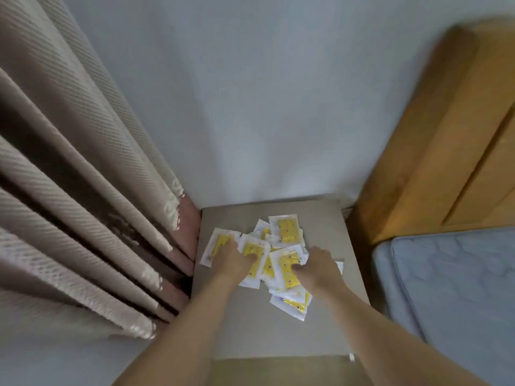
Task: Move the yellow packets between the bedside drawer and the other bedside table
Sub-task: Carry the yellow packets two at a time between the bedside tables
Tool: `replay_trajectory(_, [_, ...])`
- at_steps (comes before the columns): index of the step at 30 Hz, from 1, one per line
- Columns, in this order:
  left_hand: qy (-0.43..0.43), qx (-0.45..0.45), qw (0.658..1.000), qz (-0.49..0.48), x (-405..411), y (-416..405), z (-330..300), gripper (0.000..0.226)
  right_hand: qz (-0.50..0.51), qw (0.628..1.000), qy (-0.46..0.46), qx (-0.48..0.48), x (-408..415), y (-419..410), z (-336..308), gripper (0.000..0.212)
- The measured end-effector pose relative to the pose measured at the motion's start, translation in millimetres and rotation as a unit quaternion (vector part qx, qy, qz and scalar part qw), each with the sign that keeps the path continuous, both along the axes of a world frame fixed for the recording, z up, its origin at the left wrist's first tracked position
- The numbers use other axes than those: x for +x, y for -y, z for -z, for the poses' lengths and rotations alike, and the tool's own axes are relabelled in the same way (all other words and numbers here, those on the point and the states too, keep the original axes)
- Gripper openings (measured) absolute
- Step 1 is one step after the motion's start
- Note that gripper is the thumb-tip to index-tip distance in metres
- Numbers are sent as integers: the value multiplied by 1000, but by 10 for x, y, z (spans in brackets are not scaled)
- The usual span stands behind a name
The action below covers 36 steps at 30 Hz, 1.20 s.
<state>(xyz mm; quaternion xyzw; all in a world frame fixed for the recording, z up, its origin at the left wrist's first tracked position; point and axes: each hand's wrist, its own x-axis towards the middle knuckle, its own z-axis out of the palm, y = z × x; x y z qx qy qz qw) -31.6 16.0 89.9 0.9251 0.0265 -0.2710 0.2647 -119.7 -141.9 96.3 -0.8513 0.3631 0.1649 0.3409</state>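
On the table (278, 330) between curtain (83, 190) and bed (451, 274), both hands are gathering the scattered yellow packets (287, 231). The left hand (232, 259) and right hand (319, 270) are resting on the heap, fingers curling down; whether either is pinching a packet cannot be told. Packets are lying flat, long axes mostly pointing toward the wall. Next, probably, scooping them together.

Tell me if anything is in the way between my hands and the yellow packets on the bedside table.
Nothing visible is. The left hand and right hand already rest on the packets piled on the bedside table. The curtain and mattress stay off to the sides.
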Motion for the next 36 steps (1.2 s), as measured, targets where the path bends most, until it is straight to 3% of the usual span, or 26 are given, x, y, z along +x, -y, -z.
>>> replay_trajectory(6, [53, 100, 993, -10, 387, 71, 1133, 95, 12, 993, -75, -86, 388, -108, 1032, 70])
replay_trajectory(10, [44, 72, 996, -26, 410, 56, 1313, 94, 10, 985, -95, -140, 440, -192, 1180, 69])
replay_trajectory(17, [78, 51, 995, -46, 324, -9, 1274, 54, 40, 983, -84, -161, 435, -180, 1132, 51])
replay_trajectory(19, [93, 62, 993, -35, 295, -28, 1240, 41, 73, 990, -68, -103, 407, -144, 1085, 34])
replay_trajectory(21, [85, 7, 995, -46, 271, -27, 1154, 27, 119, 992, -39, -24, 352, -103, 982, 20])
replay_trajectory(24, [49, -64, 994, -68, 202, 58, 775, 10, 152, 988, 13, 31, 239, -11, 604, 16])
replay_trajectory(28, [66, -103, 990, -64, 44, 280, -99, 11, 199, 976, 63, 62, 34, 227, -238, 17])
replay_trajectory(33, [78, -208, 974, -45, -372, 651, -1411, 10, 254, 956, 140, 38, -549, 430, -1479, 15])
replay_trajectory(36, [111, -228, 967, 21, -667, 945, -2051, 5, 318, 930, 182, 27, -1041, 541, -2028, 15])
